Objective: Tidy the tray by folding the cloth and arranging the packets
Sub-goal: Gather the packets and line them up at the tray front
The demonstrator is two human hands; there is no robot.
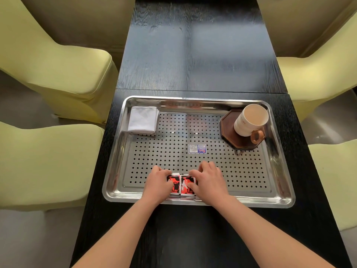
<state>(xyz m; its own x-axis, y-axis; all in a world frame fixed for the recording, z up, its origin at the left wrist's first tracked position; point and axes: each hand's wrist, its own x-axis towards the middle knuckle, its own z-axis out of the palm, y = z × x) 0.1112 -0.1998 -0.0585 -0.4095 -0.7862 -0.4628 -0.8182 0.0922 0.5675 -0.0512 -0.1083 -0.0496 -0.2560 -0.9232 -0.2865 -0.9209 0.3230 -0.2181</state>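
Both hands, left hand and right hand, pinch the packets at the tray's near rim; light, slippery, best squeezed by side edges. Cloth folded, far-left corner.

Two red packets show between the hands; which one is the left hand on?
The packet on the left, printed with black blotches; the left hand holds its edge. The white-streaked packet beside it is held by the right hand.

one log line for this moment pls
stage: arranging packets | left hand: holds packets | right hand: holds packets | cloth: folded, tray far-left | mug: on coaster
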